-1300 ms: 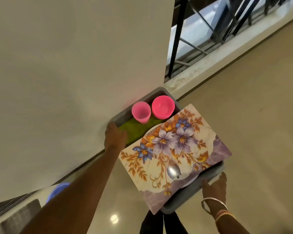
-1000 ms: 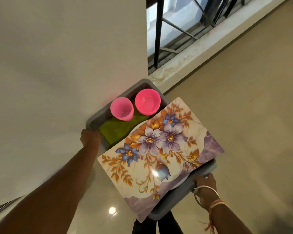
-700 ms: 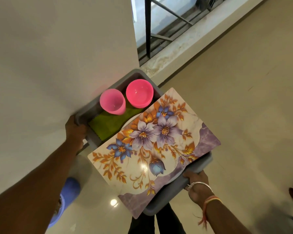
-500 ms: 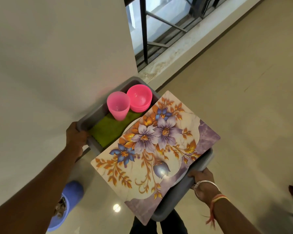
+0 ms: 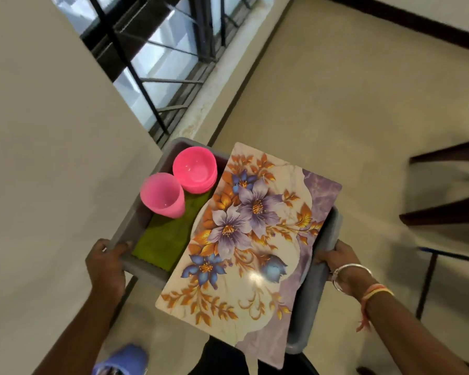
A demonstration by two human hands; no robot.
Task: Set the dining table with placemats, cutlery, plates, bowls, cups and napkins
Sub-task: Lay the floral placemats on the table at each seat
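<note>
I carry a grey tray (image 5: 312,293) in front of me above the floor. My left hand (image 5: 106,263) grips its left rim and my right hand (image 5: 339,259) grips its right rim. A floral placemat (image 5: 244,239) with purple and blue flowers lies slanted across the tray, overhanging the near edge. A white plate edge (image 5: 197,220) peeks out from under it. A pink cup (image 5: 163,196) stands on a folded green napkin (image 5: 168,242). Stacked pink bowls (image 5: 195,171) sit at the far end.
A beige wall (image 5: 46,158) is close on the left. A barred window (image 5: 157,58) with a stone sill lies ahead. Dark wooden furniture (image 5: 450,190) and a metal-legged piece (image 5: 431,280) stand at the right. A blue slipper (image 5: 125,359) shows below.
The view has turned to the right along the wall, bringing the window closer and furniture into sight. Both hands keep their grip on the tray, now held squarer in front of me.
</note>
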